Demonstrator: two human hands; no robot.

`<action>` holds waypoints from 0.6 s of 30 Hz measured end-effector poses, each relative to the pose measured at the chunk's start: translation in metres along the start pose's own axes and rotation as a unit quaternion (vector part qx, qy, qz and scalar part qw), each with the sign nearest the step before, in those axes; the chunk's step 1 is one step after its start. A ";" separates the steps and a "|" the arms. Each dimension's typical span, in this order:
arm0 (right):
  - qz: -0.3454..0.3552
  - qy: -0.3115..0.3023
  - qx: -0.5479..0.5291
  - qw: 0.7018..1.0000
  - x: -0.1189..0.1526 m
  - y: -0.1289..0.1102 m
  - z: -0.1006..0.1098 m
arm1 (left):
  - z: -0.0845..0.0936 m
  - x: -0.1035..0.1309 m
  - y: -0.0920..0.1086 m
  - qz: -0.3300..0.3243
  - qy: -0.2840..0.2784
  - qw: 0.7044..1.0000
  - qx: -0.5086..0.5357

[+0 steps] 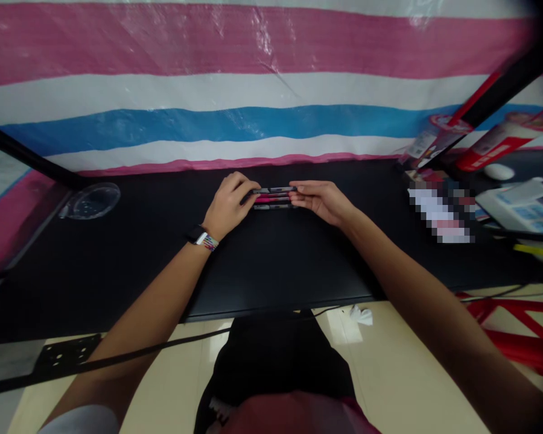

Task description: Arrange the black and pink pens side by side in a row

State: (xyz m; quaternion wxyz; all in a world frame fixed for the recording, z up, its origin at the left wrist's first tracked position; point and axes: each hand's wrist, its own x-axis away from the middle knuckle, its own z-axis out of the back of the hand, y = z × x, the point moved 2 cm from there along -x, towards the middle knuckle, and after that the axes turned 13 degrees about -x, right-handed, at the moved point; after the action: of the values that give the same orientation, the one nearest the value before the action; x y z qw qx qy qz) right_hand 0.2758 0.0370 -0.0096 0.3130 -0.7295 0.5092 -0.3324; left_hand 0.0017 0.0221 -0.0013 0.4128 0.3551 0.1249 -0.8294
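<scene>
Head view shows a small bundle of slim pens (274, 198), dark-barrelled with one pink barrel among them, held level between the two hands just above the black table (271, 265). The pens lie side by side with their long axis running left to right, parallel to the far edge of the table. The left hand (228, 205) closes its fingertips on the left ends of the pens, thumb on the near side; the right hand (323, 200) pinches the right ends, fingers stretched along the barrels. Both hands are thus clamped on the same bundle, one at each end, neither clearly nearer to it than the other. Whether the pens touch the table or hang just over it cannot be told.

On the left wrist sits a dark watch with a striped, many-coloured band (203, 237). Behind the hands, close to the pens, rises a striped plastic sheet in pink, white and blue (235, 90), so little room is left on the far side. Toward the person the table is bare and dark as far as its near edge, giving the widest open room. Well to the left of the left hand lies a clear round plastic lid (93, 200), near a black slanting bar (27, 158). Well to the right of the right hand is a crowd of things: a red and white tube-shaped pack (495, 144), a white oval object (498, 172), white printed cards (522, 205) and a yellow pen-like stick (536, 250). Below the table edge a black cable (172, 345) crosses the pale floor.
</scene>
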 end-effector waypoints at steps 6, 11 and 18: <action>0.008 -0.009 0.024 1.000 0.002 -0.001 0.001 | 0.006 0.003 -0.001 -0.020 0.030 0.999 0.026; 0.016 -0.013 0.021 1.000 0.000 0.001 0.003 | 0.009 0.001 -0.002 -0.020 0.004 0.999 0.029; -0.014 0.003 0.015 1.000 0.002 0.002 0.002 | 0.005 -0.001 -0.004 -0.039 -0.032 0.999 0.003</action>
State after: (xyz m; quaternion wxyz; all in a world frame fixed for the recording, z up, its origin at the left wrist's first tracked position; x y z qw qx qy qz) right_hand 0.2765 0.0345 -0.0119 0.3180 -0.7306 0.4950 -0.3465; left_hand -0.0033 0.0223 0.0029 0.3827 0.3243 0.1227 -0.8563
